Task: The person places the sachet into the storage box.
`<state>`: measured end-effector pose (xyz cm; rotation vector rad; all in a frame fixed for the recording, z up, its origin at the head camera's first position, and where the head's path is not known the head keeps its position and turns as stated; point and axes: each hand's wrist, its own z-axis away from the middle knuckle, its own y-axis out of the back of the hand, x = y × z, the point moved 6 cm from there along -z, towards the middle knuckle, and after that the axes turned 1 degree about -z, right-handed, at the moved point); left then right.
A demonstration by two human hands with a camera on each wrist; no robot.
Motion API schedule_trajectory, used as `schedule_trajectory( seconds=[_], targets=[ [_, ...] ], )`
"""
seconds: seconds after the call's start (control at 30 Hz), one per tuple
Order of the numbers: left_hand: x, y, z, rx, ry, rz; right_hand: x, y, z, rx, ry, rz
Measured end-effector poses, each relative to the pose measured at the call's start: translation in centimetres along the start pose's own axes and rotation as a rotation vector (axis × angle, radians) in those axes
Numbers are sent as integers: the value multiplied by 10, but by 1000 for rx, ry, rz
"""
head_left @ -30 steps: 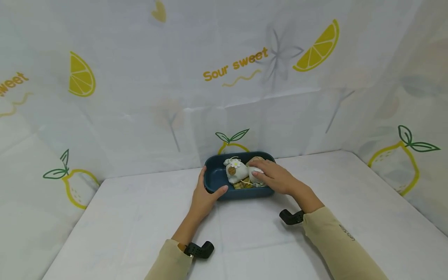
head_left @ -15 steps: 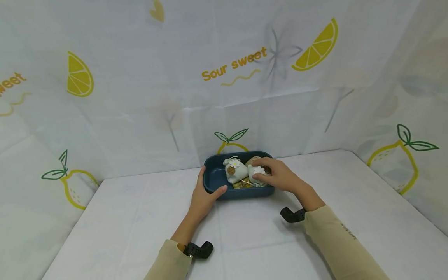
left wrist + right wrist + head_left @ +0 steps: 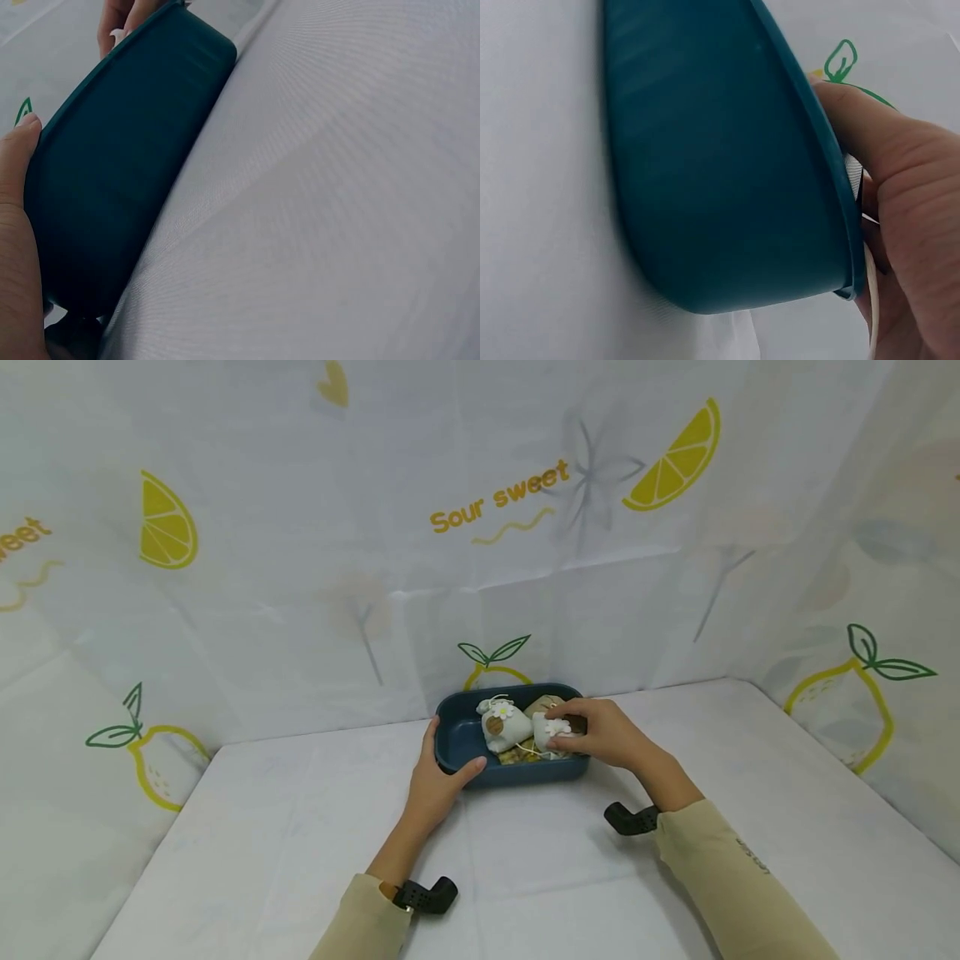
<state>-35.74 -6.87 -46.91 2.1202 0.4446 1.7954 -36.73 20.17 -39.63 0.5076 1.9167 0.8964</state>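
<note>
A dark blue oblong tub (image 3: 525, 775) stands by the back wall in the head view. My left hand (image 3: 435, 785) holds its left end, the thumb against the front wall. Inside lie small drawstring pouches: a pale one with a daisy (image 3: 513, 733), a second pale daisy pouch (image 3: 542, 727), a yellowish patterned one (image 3: 517, 755) and a beige one (image 3: 540, 703) behind. My right hand (image 3: 611, 733) pinches the second pale pouch at the tub's right end. In the right wrist view a cream cord (image 3: 872, 292) hangs by my fingers, and the tub's wall (image 3: 720, 165) hides the pouches.
White cloth covers the table (image 3: 315, 843). Behind it rises a white curtain (image 3: 285, 568) with lemon prints, and similar cloth closes both sides. A black wrist device (image 3: 427, 895) sits on the left wrist, another (image 3: 630, 819) on the right.
My right thumb and fingers have closed from lying over the second pale pouch to pinching it, and its daisy shows more plainly. My left hand and the tub stay in place.
</note>
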Motion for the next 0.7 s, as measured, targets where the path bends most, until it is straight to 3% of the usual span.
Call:
schedule_trajectory(
  seconds=[0.27,0.43,0.57,0.7],
  targets=[
    [0,-2,-3,3,3,4,-3,-8,6,-20,-63,55],
    [-1,-5,-3,-10,5,6,-2,-10,16,10,-56,6],
    [0,-5,-5,-33,5,-37,-4,-6,20,66,-64,-30],
    [3,1,-4,-83,10,-137,-6,-4,23,108,-61,-27]
  ],
)
